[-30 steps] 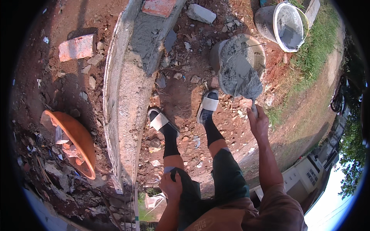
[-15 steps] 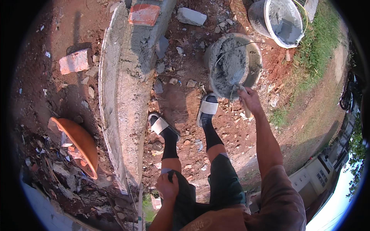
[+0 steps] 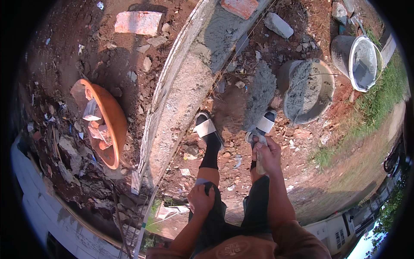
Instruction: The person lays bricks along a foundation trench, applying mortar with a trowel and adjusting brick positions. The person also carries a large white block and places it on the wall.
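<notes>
My right hand [image 3: 268, 155] grips the handle of a trowel [image 3: 259, 99], its long blade coated in grey mortar and held over the ground by my right foot. Beside the blade stands a bucket [image 3: 311, 90] of wet mortar with a wire handle. My left hand [image 3: 201, 199] rests closed at my left knee, against the dark shorts; what its fingers hold, if anything, is unclear. A long concrete footing [image 3: 172, 142] with a string along it runs to my left, bearing fresh mortar and a red brick [image 3: 239, 6] near its top end.
An orange basin [image 3: 116, 125] of rubble lies at left. Another bucket [image 3: 362, 64] of grey slurry is at upper right. A loose brick [image 3: 138, 22], a concrete chunk [image 3: 278, 25], debris and grass [image 3: 384, 93] are on the dirt. Low buildings show along the rim.
The mortar-coated trowel has come out of the bucket leftward, with my right hand moving left and down. The view has turned, shifting the scene. My left hand stays at the knee.
</notes>
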`<state>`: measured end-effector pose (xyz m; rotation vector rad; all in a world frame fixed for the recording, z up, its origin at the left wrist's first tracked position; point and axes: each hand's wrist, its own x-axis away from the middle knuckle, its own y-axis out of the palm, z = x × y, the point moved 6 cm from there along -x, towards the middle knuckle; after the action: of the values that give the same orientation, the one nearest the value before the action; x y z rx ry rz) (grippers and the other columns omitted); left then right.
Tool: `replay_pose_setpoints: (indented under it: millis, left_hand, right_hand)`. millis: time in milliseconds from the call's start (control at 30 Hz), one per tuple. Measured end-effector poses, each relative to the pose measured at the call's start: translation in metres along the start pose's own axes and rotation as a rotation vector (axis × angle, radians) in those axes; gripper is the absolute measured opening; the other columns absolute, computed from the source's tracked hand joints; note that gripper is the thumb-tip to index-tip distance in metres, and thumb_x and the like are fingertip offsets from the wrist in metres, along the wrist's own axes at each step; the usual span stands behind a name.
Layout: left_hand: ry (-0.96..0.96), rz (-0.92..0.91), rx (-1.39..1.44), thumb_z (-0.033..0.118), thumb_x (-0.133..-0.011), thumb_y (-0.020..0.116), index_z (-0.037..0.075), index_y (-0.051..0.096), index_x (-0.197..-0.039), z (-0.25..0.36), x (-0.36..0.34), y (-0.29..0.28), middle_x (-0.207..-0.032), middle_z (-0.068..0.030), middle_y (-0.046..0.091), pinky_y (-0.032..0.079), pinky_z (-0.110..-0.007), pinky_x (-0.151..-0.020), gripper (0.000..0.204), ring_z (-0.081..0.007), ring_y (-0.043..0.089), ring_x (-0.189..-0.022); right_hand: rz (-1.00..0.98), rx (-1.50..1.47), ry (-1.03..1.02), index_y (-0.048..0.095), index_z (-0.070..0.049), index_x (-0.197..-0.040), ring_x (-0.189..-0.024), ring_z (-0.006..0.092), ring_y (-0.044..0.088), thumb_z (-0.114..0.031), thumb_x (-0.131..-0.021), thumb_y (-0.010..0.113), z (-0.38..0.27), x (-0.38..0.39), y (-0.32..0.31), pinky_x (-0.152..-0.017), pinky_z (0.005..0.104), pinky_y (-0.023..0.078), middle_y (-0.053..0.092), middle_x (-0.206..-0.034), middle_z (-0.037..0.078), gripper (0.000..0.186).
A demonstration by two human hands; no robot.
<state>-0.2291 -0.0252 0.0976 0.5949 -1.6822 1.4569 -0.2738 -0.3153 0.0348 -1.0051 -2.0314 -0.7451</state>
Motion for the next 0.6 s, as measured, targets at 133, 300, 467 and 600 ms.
replay_pose_setpoints:
  millis: [133, 300, 467, 600]
  left_hand:
    - [-0.016, -0.050, 0.043, 0.042, -0.083, 0.053, 0.003, 0.061, -0.108, -0.004, -0.003, 0.004, -0.113, -0.0161, 0.058, 0.035, -0.046, -0.095, 0.047, -0.0319, 0.052, -0.111]
    - [-0.025, -0.043, 0.112, 0.041, -0.083, 0.056, 0.002, 0.061, -0.107, -0.016, -0.003, 0.007, -0.114, -0.0169, 0.058, 0.035, -0.046, -0.094, 0.046, -0.0326, 0.053, -0.109]
    - [-0.034, -0.021, 0.186, 0.040, -0.082, 0.057, 0.001, 0.061, -0.105, -0.024, 0.003, 0.005, -0.112, -0.0172, 0.058, 0.036, -0.046, -0.093, 0.045, -0.0324, 0.053, -0.108]
    - [-0.028, -0.024, 0.222, 0.038, -0.081, 0.058, 0.001, 0.061, -0.105, -0.026, 0.002, 0.007, -0.111, -0.0174, 0.058, 0.037, -0.046, -0.092, 0.044, -0.0325, 0.053, -0.108]
  right_hand:
    - [-0.351, -0.455, 0.167, 0.058, 0.001, -0.095, -0.045, 0.0165, 0.051, -0.024, -0.086, 0.048, 0.033, -0.068, 0.119, -0.045, 0.0279, 0.044, 0.053, -0.061, 0.007, 0.029]
    - [-0.216, -0.275, 0.364, 0.061, -0.002, -0.092, -0.055, 0.0161, 0.056, -0.036, -0.087, 0.053, 0.097, -0.072, 0.153, -0.051, 0.0300, 0.046, 0.057, -0.066, 0.006, 0.035]
    - [-0.212, 1.408, -0.224, 0.060, -0.007, -0.105, -0.084, 0.0359, 0.064, -0.040, -0.086, 0.054, 0.013, -0.088, 0.106, -0.073, 0.0448, 0.050, 0.065, -0.090, 0.018, 0.038]
    - [-0.191, 1.902, -0.364, 0.056, -0.010, -0.116, -0.093, 0.0349, 0.062, -0.046, -0.088, 0.051, -0.080, -0.161, 0.100, -0.077, 0.0444, 0.052, 0.061, -0.111, 0.015, 0.046]
